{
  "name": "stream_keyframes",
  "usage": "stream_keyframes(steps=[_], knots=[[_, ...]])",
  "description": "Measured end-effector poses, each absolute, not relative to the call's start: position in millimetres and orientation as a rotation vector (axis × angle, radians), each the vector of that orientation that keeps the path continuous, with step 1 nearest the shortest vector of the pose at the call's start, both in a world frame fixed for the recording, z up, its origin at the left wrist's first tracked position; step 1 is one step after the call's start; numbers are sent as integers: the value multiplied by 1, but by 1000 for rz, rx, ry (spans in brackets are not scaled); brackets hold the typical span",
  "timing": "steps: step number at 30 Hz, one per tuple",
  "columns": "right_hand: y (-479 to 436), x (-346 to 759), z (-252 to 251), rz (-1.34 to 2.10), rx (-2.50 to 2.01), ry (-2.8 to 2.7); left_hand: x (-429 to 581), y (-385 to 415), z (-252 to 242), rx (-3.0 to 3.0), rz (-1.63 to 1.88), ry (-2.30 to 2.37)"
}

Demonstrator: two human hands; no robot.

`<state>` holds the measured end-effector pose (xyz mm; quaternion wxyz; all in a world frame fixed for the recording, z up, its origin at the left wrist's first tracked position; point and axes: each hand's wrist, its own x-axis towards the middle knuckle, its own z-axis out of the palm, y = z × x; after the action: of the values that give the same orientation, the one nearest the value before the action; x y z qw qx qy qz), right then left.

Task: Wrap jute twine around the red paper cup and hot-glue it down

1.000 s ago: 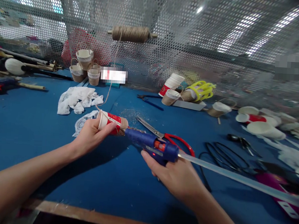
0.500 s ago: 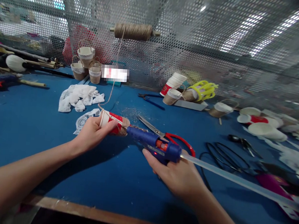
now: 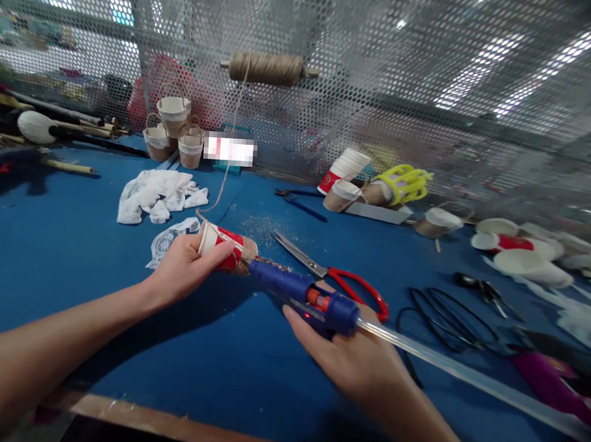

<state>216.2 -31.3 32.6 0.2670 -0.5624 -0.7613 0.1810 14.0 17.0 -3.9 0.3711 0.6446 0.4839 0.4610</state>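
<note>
Left grip point(image 3: 185, 265) clamped round the paper cup point(image 3: 238, 245), I'm seeing it sideways, seemingly so its twine point(image 3: 251, 247)-wound end meets the hot-glue gun point(image 3: 284, 280) clasped in my right grip point(image 3: 352, 354); scissors point(image 3: 317, 269) lie just beyond.

Red and white mark the paper cup point(image 3: 230, 264), one end banded in tan twine point(image 3: 251, 247) — bright against a blue glue gun point(image 3: 282, 279) with a translucent whitish stick point(image 3: 427, 356). Scissors point(image 3: 317, 269) show red handles; the tabletop point(image 3: 191, 368), solid blue; the lace point(image 3: 164, 243), white, round-motifed; the mesh point(image 3: 288, 20), grey — dotted throughout.
</note>
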Motion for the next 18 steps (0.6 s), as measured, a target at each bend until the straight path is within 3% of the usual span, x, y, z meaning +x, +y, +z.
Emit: stream_keyframes(steps=[6, 18], knots=[[-31, 217, 31, 568, -1531, -2065, 14, 18, -4, 1615, 1178, 1256], [-30, 218, 40, 382, -1608, -2044, 11, 15, -6, 1879, 1261, 1132]])
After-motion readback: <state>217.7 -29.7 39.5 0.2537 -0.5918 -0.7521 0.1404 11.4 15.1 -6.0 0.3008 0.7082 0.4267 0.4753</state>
